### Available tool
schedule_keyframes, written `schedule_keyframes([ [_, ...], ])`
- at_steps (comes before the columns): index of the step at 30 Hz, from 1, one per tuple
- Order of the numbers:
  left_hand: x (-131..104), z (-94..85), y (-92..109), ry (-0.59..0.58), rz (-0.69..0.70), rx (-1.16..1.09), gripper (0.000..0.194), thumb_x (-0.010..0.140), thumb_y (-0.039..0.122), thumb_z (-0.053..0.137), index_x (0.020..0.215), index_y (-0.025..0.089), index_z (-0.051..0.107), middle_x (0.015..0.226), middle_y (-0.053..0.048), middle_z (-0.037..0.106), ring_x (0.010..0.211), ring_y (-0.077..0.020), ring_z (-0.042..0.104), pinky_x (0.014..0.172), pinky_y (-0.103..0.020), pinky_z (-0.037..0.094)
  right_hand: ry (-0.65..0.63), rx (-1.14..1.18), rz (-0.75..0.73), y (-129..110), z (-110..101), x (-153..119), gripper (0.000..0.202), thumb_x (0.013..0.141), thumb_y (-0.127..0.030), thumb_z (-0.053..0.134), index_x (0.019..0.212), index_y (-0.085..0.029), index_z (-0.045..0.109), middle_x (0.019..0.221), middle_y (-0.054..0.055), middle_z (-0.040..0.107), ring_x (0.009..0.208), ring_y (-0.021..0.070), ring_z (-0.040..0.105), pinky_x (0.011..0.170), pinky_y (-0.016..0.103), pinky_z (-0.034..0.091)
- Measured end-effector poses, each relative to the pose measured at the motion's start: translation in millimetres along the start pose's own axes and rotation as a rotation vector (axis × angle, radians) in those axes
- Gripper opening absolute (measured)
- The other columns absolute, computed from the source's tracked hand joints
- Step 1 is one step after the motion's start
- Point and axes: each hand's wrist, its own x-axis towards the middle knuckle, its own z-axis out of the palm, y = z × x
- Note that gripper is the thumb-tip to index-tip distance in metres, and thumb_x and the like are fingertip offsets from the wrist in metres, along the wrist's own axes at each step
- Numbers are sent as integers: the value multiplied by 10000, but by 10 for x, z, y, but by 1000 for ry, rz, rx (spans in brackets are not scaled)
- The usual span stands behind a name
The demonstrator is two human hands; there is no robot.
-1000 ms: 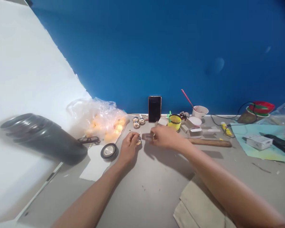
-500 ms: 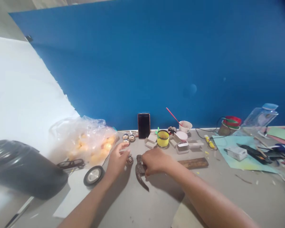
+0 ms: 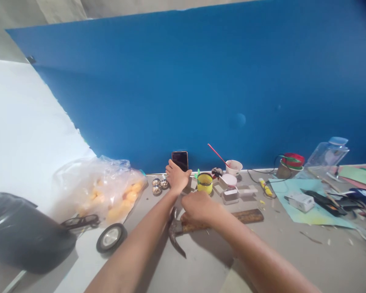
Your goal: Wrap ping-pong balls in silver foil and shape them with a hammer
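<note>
My left hand (image 3: 177,178) reaches over the lower part of an upright black phone (image 3: 180,160), its fingers spread. My right hand (image 3: 197,208) is closed round the wooden handle of a claw hammer (image 3: 252,216), near its metal head, which lies on the table with the claw toward me. My left forearm passes beside the hammer head and hides part of it. Shiny patterned balls (image 3: 156,189) sit together left of my left hand. Just beyond my right hand are a yellow cup (image 3: 205,184) and small open boxes (image 3: 230,196).
At the left are a bag of orange items (image 3: 131,195), glasses (image 3: 81,221), a black-rimmed disc (image 3: 111,238) and a dark container (image 3: 27,232). A white cup (image 3: 233,167) stands behind. Toward the right lie blue paper (image 3: 293,209), tools and a tilted clear bottle (image 3: 327,156).
My left hand has moved forward and right, from beside a separate ball to the phone. That ball no longer shows. My right hand stays at the hammer, and more of its handle is visible.
</note>
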Motion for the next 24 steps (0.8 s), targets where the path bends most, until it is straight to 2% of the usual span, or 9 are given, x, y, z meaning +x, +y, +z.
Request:
schedule_keyframes([
  [7, -8, 83, 66, 76, -31, 26, 856, 815, 416, 750, 1472, 130, 282, 1384, -267, 501, 1363, -435, 482, 1049, -577, 446, -5, 27, -35, 41, 2, 12, 269, 883, -246, 670, 1082, -100, 776, 991, 180, 787, 915, 319, 747, 695, 334, 506],
  [11, -23, 107, 71, 94, -30, 33, 850, 836, 436, 727, 1489, 125, 280, 1383, -270, 502, 1351, -435, 494, 1029, -575, 463, -14, 45, -26, 40, 18, 25, 255, 868, -211, 654, 1074, -116, 771, 1013, 166, 788, 926, 305, 746, 696, 320, 506],
  [16, -10, 131, 69, 110, -36, 34, 845, 846, 478, 707, 1491, 120, 295, 1385, -274, 505, 1342, -441, 501, 1020, -585, 468, -4, 30, -51, 44, 73, 67, 241, 867, -246, 668, 1039, -116, 777, 959, 156, 791, 897, 303, 751, 693, 321, 515],
  [24, -21, 143, 126, 98, -57, 22, 827, 851, 413, 691, 1494, 86, 286, 1390, -287, 501, 1363, -446, 488, 1036, -605, 455, -10, 32, -39, 7, 59, 57, 290, 872, -262, 689, 1108, -111, 763, 1047, 169, 788, 964, 314, 754, 722, 325, 539],
])
